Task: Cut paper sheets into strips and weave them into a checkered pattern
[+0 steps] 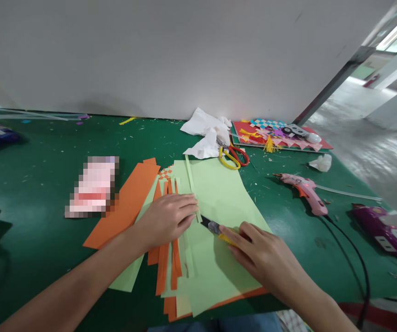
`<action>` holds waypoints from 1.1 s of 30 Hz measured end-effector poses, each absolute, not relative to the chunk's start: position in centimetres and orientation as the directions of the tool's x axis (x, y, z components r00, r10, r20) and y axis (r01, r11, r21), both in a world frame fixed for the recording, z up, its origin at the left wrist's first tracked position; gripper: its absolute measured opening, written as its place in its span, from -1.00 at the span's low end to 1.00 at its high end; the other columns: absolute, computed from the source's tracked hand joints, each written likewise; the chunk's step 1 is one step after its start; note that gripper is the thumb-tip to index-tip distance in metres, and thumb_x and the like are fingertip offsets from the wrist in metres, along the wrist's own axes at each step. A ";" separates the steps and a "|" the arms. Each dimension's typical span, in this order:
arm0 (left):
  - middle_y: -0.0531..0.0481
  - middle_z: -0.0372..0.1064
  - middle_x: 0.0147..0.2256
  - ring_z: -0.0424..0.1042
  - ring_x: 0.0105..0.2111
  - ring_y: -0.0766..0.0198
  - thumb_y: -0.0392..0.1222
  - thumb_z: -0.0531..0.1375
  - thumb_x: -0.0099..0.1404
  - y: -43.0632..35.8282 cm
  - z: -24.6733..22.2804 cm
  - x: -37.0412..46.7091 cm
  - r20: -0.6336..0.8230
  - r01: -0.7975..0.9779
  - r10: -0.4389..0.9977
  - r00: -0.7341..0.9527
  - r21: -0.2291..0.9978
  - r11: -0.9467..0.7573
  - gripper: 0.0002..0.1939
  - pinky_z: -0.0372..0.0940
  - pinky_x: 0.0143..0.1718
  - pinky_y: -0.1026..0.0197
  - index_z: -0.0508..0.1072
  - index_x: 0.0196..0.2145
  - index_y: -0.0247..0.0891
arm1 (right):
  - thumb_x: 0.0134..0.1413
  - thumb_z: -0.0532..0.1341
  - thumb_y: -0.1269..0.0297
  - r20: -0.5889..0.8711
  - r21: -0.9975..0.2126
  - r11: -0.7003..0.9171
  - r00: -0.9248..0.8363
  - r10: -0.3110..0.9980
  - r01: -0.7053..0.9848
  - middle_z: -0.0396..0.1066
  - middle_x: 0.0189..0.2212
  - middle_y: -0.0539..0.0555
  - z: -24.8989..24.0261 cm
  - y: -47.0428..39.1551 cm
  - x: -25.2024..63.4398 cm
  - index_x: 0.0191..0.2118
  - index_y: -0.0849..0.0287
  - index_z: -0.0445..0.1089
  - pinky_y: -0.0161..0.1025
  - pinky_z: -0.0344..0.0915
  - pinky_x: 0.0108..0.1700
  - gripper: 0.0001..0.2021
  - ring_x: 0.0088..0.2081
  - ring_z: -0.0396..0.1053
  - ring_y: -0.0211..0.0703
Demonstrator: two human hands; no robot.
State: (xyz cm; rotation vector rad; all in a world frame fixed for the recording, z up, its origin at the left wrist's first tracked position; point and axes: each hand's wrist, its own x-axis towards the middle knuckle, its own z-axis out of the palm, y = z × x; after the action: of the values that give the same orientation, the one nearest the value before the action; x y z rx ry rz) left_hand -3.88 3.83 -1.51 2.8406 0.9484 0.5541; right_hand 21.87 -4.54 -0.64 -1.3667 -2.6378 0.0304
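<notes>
My left hand [172,216] rests on the papers with its fingers together, their tips closed on a narrow light green paper strip [190,180]. A yellow craft knife [215,227] is gripped in my right hand [257,251]. Its dark blade lies beside the lower end of the strip, close to my left fingertips. Beneath both is a large light green paper sheet [224,193]. Several orange paper strips [164,265] lie partly under my left hand, near a wide orange paper piece [132,193]. Whatever lies under my left palm is hidden.
Scissors [231,157] with red and yellow handles lie by crumpled white paper [205,133]. To the right are a pink glue gun [305,191] with a black cord and a purple packet [381,228]. A decorated red board [278,136] sits near the grey partition [171,55]. A blurred-out pink item [94,186] lies left.
</notes>
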 end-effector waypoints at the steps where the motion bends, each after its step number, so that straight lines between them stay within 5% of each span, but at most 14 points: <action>1: -0.03 0.47 -0.02 0.39 0.05 0.13 -0.23 0.05 0.38 3.9 -1.5 -3.9 0.310 0.556 0.592 0.744 0.205 -0.806 -0.75 0.33 0.01 0.05 0.48 -0.10 -0.20 | 0.26 0.06 0.33 0.135 -0.094 0.578 -0.565 0.814 0.810 0.30 -0.36 0.05 -0.6 -4.5 21.9 0.12 0.11 0.29 -0.28 0.27 -0.44 -0.66 -0.45 0.34 -0.23; 10: 0.02 0.48 -0.03 0.39 0.05 0.16 -0.27 0.03 0.38 4.0 -1.5 -4.2 0.324 0.509 0.525 0.787 0.141 -0.849 -0.73 0.35 0.01 0.09 0.50 -0.08 -0.24 | 0.27 0.06 0.30 0.151 -0.087 0.590 -0.574 0.804 0.803 0.31 -0.37 0.05 -0.6 -3.9 21.7 0.11 0.13 0.29 -0.29 0.25 -0.45 -0.67 -0.45 0.33 -0.24; 33: 0.00 0.50 -0.07 0.41 0.03 0.17 -0.23 0.05 0.38 3.8 -1.0 -3.9 0.329 0.524 0.559 0.761 0.197 -0.829 -0.75 0.35 0.03 0.10 0.53 -0.16 -0.22 | 0.28 0.05 0.29 0.138 -0.132 0.616 -0.601 0.787 0.777 0.31 -0.35 0.05 -0.5 -3.4 21.8 0.13 0.11 0.28 -0.30 0.27 -0.41 -0.67 -0.40 0.35 -0.25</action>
State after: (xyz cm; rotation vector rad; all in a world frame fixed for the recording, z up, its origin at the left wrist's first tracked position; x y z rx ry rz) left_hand -3.92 3.82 -0.99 2.8597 0.8815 0.5792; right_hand 21.78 -3.44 -0.55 -1.2991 -2.6569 0.0861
